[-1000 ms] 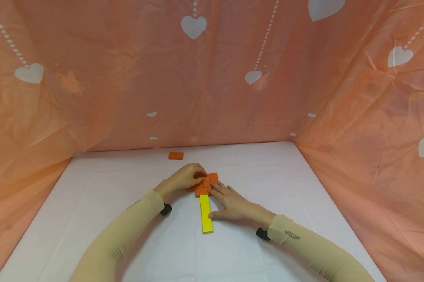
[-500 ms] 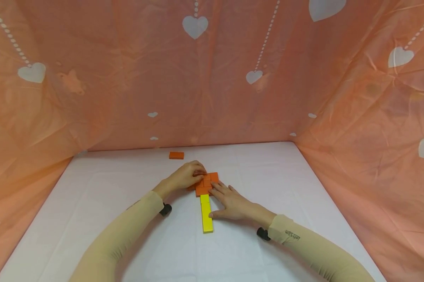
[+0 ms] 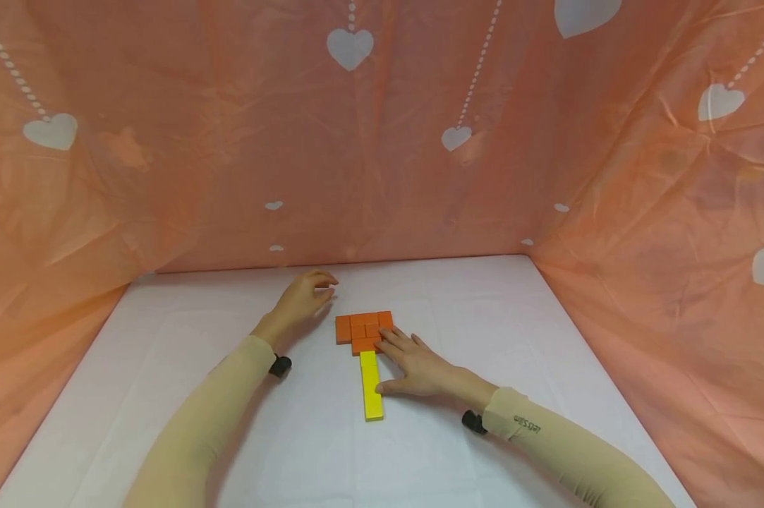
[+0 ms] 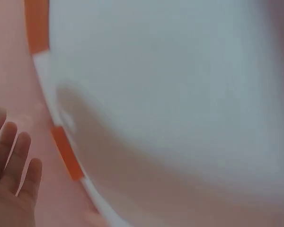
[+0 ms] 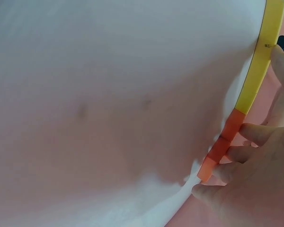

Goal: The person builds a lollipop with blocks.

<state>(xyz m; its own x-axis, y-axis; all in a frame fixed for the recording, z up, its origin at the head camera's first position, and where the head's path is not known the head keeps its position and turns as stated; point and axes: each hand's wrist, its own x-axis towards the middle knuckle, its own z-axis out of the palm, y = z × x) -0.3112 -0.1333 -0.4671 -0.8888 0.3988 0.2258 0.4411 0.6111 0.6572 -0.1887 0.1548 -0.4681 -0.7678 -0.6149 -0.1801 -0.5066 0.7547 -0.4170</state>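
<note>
Flat orange blocks (image 3: 358, 330) lie edge to edge on the white table in the head view. A long yellow strip (image 3: 372, 391) extends from them toward the person. My right hand (image 3: 417, 367) lies spread along their right side, fingertips at the orange blocks and thumb against the yellow strip. In the right wrist view, the fingers (image 5: 232, 153) touch the edge of the row. Farther back on the left, my left hand (image 3: 302, 296) is empty, its fingers loosely extended. A single orange block (image 4: 67, 153) shows near it in the left wrist view; the hand hides it in the head view.
A white cloth (image 3: 483, 317) covers the table. Pink curtains (image 3: 382, 176) with white hearts stand at the back and both sides. A black wrist camera (image 3: 281, 366) sits below the left wrist, another black camera (image 3: 474, 422) below the right.
My left hand has let go of the orange blocks and moved back and left, over the spot of the single orange block. The right hand stays in place.
</note>
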